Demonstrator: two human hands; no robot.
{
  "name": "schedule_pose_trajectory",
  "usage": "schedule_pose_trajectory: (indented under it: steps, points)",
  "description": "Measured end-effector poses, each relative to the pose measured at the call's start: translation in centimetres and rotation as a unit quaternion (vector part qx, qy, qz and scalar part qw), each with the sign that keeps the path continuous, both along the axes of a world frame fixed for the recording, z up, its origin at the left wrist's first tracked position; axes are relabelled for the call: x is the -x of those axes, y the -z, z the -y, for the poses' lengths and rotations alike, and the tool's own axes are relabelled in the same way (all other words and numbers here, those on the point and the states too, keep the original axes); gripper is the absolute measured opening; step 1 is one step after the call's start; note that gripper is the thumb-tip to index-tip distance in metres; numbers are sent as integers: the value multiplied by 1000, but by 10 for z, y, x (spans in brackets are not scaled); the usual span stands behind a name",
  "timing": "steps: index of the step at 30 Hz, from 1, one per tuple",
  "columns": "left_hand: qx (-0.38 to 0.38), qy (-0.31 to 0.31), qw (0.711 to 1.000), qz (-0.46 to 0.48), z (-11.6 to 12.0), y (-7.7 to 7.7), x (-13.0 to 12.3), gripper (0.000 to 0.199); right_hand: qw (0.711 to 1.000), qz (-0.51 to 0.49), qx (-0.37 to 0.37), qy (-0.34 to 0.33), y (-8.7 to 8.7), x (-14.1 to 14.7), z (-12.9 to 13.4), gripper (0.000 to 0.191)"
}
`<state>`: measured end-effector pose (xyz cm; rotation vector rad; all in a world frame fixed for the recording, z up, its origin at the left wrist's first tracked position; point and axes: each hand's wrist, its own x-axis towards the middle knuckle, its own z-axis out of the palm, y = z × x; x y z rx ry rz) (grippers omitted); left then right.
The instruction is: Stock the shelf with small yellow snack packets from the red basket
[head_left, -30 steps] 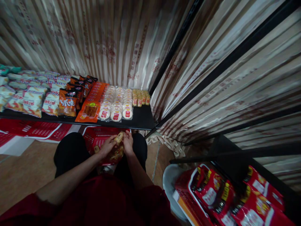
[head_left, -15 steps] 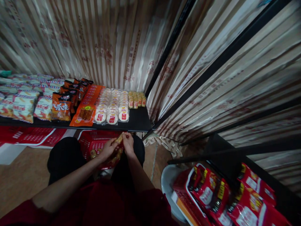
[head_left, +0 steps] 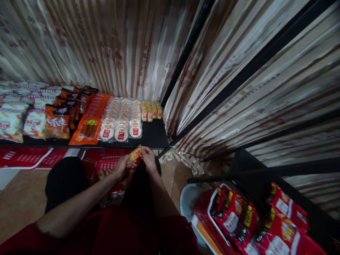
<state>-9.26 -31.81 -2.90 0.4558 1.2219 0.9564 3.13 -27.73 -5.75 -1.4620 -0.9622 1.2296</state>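
Our left fingers (head_left: 128,164) hold small yellow packet (head_left: 135,153); right fingers (head_left: 145,152), nearly closed, seemingly pinch its end; basket (head_left: 92,158) partly hidden.

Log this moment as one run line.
left hand: holds packet | right hand: at packet's end | basket: below, other packets inside | shelf: snacks in rows

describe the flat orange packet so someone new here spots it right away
On the black shelf along the striped curtain, look between the orange-and-black bags and the rows of round white packs. The orange packet there lies flat with a yellow-green label above brown strips, while those bags bulge.
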Motion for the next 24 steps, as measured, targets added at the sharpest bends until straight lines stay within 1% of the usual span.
schedule_pose_trajectory:
  steps: [3,6,10,14,16,19,21,24]
  points:
    - [16,-15,999,46,-3,-2,-3,25,1000,-22,0,-14,-6,-4,-2,29]
    - [19,-12,998,63,-6,-3,-5,25,999,-40,0,-10,-11,-5,-3,29]
    - [20,-18,998,48,-12,-5,-8,26,999,-32,-1,-10,-13,-10,-1,26]
    - [17,-14,1000,10,-18,-9,-12,28,1000,3,-7,-14,-12,-20,3,27]
    - [7,-6,1000,-10,-21,-12,-15,30,999,45,-14,-14,-12,-26,4,31]
    - [-9,5,999,-32,-25,-16,-19,30,989,144,-35,-23,-15,-34,5,35]
    - [-19,15,999,-44,-30,-19,-21,30,972,226,-62,-28,-19,-37,6,35]
    - [-43,36,996,-76,-37,-22,-23,32,934,334,-124,-25,-24,-39,8,35]
